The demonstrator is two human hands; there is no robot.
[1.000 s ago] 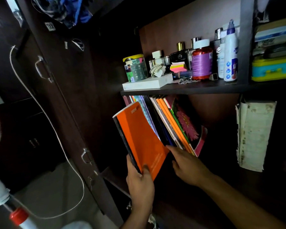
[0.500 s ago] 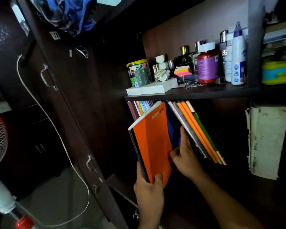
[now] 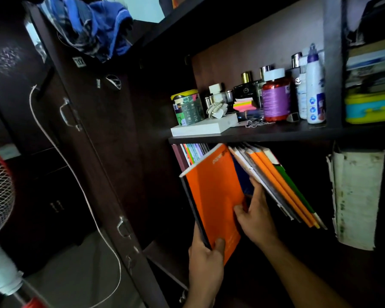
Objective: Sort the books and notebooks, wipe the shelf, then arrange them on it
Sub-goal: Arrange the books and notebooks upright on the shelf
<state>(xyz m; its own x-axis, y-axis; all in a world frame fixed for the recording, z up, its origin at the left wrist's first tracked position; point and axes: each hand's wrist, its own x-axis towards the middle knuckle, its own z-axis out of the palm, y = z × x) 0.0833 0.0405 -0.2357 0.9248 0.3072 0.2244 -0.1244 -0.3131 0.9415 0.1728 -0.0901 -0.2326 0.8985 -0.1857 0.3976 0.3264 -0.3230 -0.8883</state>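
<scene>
Right hand deeper, fingers behind orange notebook — left-held

Your left hand bare: no glove, no ring, no watch seen. Your right hand bare too, forearm uncovered to frame edge, no sleeve showing. Dim light hides finer detail.
</scene>
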